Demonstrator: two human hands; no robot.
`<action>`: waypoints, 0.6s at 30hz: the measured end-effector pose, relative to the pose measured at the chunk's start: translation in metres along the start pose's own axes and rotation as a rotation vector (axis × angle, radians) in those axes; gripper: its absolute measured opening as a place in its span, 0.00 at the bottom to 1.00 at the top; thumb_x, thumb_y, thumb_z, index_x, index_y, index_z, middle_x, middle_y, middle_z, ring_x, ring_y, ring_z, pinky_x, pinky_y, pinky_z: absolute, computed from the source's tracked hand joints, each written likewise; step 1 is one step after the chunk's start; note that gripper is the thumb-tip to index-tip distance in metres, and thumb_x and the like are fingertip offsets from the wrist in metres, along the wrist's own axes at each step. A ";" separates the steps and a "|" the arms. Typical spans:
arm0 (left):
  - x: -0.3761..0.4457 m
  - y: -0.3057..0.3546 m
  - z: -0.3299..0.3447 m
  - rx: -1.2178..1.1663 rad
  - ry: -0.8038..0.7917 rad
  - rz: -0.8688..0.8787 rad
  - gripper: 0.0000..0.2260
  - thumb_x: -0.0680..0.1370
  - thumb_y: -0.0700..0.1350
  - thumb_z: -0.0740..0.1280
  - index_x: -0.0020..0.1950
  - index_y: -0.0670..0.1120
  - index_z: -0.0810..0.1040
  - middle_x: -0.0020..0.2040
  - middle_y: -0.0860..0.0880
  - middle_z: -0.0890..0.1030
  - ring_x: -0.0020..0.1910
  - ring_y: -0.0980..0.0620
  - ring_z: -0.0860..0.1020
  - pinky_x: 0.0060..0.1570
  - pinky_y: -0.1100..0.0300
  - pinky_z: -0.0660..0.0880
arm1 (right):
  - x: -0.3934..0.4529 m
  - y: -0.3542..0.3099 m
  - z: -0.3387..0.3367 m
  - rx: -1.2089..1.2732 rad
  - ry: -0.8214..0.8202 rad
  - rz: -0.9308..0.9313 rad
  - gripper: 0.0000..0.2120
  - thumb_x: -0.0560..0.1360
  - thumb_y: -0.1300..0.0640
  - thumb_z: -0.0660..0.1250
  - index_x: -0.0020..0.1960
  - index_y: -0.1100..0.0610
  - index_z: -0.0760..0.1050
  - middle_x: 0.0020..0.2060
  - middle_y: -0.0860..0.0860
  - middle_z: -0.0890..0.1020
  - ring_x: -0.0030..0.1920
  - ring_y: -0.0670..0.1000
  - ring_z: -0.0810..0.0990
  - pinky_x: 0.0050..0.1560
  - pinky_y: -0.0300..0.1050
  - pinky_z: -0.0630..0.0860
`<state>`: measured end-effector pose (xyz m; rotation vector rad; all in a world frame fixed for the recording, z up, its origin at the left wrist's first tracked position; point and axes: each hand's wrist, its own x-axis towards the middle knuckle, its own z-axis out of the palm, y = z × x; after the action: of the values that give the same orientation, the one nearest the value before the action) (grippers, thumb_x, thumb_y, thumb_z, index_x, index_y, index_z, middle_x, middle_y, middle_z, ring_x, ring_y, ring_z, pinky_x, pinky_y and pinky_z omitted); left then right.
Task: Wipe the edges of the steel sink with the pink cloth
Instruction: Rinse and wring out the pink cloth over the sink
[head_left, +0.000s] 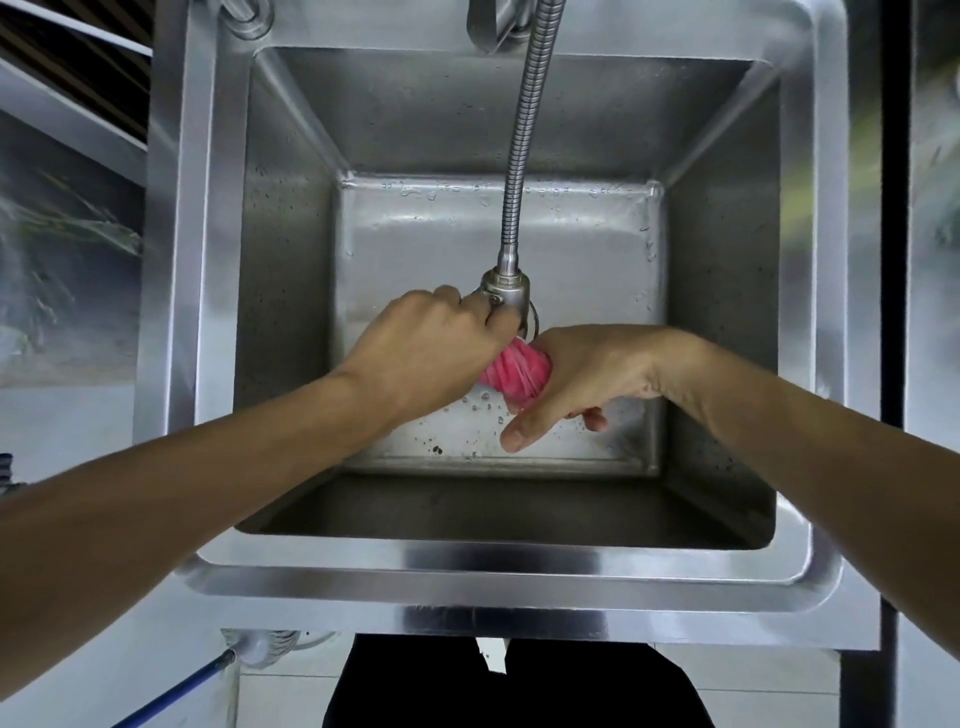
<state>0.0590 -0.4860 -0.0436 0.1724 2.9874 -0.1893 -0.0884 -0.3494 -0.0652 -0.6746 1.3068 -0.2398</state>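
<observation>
A deep steel sink (498, 571) fills the view, its flat rim running round all sides. A flexible steel hose drops from the back and ends in a spray head (505, 291) over the middle of the basin. My left hand (426, 353) is closed around that spray head from the left. Just below it, my right hand (582, 379) squeezes a bunched pink cloth (514, 371), which shows between the two hands. Most of the cloth is hidden inside my right fist. Water drops lie on the basin floor.
A tap base (244, 15) sits on the sink's back rim at the left. A blue hose (171, 691) runs along the floor at the lower left. A dark vertical post (893, 312) stands right of the sink. My dark trousers show below the front rim.
</observation>
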 end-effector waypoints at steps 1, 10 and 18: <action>-0.001 0.004 0.002 0.007 -0.058 -0.016 0.14 0.71 0.38 0.71 0.55 0.43 0.78 0.38 0.45 0.82 0.33 0.44 0.81 0.28 0.56 0.70 | 0.006 0.001 0.006 -0.075 0.087 0.024 0.21 0.60 0.41 0.84 0.38 0.52 0.77 0.28 0.46 0.75 0.29 0.45 0.75 0.28 0.41 0.75; 0.025 0.010 0.034 -0.598 -0.507 -0.404 0.06 0.69 0.44 0.70 0.37 0.50 0.73 0.33 0.51 0.74 0.32 0.51 0.75 0.31 0.61 0.67 | 0.028 0.015 0.020 -0.654 0.619 0.026 0.03 0.68 0.50 0.68 0.40 0.49 0.78 0.30 0.45 0.77 0.30 0.46 0.75 0.29 0.39 0.67; 0.033 0.023 0.057 -0.866 -0.783 -0.383 0.08 0.64 0.46 0.71 0.36 0.46 0.74 0.33 0.50 0.76 0.31 0.51 0.74 0.30 0.59 0.67 | 0.029 0.034 0.027 -0.847 0.664 -0.019 0.06 0.70 0.52 0.66 0.47 0.51 0.78 0.37 0.49 0.82 0.36 0.55 0.79 0.40 0.45 0.70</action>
<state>0.0369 -0.4671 -0.1074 -0.4573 2.0449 0.7918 -0.0623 -0.3298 -0.1056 -1.3969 2.0629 0.1113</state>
